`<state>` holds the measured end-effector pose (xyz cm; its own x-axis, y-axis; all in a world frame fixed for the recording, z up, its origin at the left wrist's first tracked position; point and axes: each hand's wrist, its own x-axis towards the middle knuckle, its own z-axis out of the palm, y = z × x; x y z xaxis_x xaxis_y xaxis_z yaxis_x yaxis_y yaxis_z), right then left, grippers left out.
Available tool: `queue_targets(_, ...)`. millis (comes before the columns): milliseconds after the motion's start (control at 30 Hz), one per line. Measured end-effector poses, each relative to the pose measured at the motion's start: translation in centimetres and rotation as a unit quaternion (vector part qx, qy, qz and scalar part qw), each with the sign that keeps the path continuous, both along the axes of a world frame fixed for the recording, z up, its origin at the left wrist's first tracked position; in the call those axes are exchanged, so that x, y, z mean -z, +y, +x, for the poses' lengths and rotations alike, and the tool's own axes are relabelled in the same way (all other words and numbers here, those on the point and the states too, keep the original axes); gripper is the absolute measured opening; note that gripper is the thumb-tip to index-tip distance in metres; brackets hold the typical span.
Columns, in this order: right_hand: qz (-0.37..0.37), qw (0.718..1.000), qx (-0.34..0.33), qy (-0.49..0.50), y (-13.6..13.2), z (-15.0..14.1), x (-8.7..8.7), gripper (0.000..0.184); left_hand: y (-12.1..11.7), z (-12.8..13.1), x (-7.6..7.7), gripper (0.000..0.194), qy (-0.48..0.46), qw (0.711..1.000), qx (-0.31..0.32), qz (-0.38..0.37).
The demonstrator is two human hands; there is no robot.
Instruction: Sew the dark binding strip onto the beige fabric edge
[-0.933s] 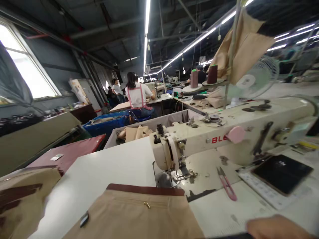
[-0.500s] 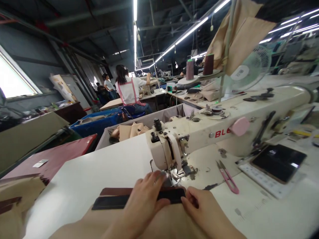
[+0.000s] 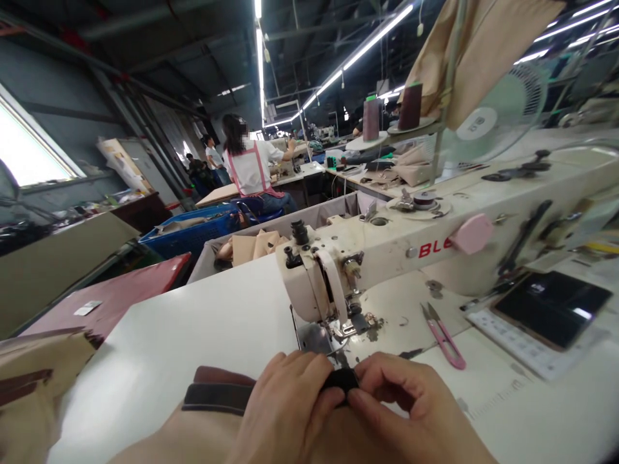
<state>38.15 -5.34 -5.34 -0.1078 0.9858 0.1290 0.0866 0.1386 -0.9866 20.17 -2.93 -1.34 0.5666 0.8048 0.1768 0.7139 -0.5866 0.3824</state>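
A beige fabric panel [image 3: 169, 435], edged with a black strip [image 3: 217, 397] and a brown band [image 3: 225, 376], lies on the white table in front of the sewing machine [image 3: 312, 283]. My left hand [image 3: 290, 403] is closed over the black strip, its thumb on the near side and its fingers on the far side. The strip's right end is pinched between thumb and fingers of my right hand [image 3: 401, 399]. That end bends up slightly between the two hands. Just beyond them stands the presser foot [image 3: 347, 330], with no fabric visible under it.
Pink-handled thread snips [image 3: 443, 338] and a dark phone or tablet [image 3: 554, 309] lie on the right. Thread cones [image 3: 371, 119] stand behind the machine. A bin [image 3: 207, 254] of beige pieces adjoins the table. A co-worker [image 3: 249, 164] sits farther back.
My right hand has turned and pinches the strip's end, which now bends upward. My left hand has slid slightly right along the strip. The camera view has shifted a little.
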Motion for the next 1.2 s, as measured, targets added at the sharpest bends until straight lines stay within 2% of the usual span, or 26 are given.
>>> queue_targets(233,0.037,0.998,-0.028,0.04,0.1,0.3,-0.3,0.011,-0.2,0.0,0.5,0.017,-0.051,0.999,0.018,0.005)
queue_targets(400,0.048,0.998,-0.008,0.026,0.1,-0.1,0.0,0.014,0.0,-0.3,1.1,0.02,-0.066,0.998,0.015,-0.002)
queue_targets(467,0.015,0.997,0.008,0.077,0.0,-0.4,0.1,0.007,-0.1,-0.4,1.4,0.023,-0.065,0.998,0.011,0.002)
queue_targets(533,-0.055,0.988,0.018,0.141,0.0,-0.6,0.2,0.015,-0.1,-0.4,1.7,0.024,-0.067,0.998,0.004,-0.001)
queue_targets(633,-0.116,0.982,0.0,0.146,0.1,-0.5,0.2,0.015,-0.1,-0.2,1.9,0.024,-0.075,0.997,-0.003,-0.02)
queue_targets(733,-0.109,0.985,-0.02,0.129,0.2,-0.3,0.2,0.012,-0.1,0.1,1.7,0.025,-0.088,0.996,0.005,-0.035)
queue_targets(900,-0.101,0.979,-0.033,0.172,0.1,-0.4,0.3,0.009,-0.3,0.0,1.3,0.024,-0.108,0.993,0.031,-0.021)
queue_targets(1100,-0.078,0.982,-0.05,0.167,0.0,-0.8,1.4,0.015,-0.8,-0.1,0.9,0.02,-0.114,0.993,0.008,-0.011)
queue_targets(1200,-0.088,0.984,-0.05,0.148,-0.2,-0.9,1.2,0.017,-1.0,-0.2,1.0,0.02,-0.117,0.992,-0.023,-0.035)
